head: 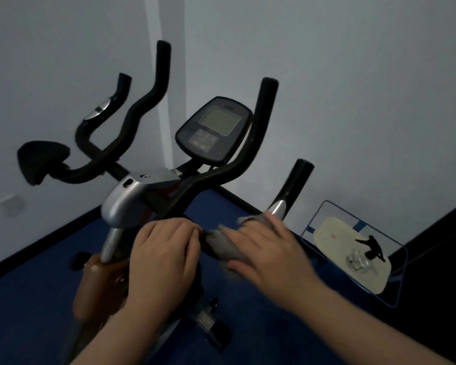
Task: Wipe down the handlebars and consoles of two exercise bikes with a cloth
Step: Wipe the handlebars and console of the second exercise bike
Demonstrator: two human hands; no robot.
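The right hand (263,248) wraps a grey cloth (225,248) around the low near section of the black tubular handlebar (213,177) of an exercise bike, while the left hand (166,248) curls around the same bar just beside it. The black oval console with its pale screen (213,127) stands above, untouched by either hand. Risk: the loosely bunched cloth may slip off the curved bar and leave streaks unwiped, since the blurred right hand suggests quick strokes.
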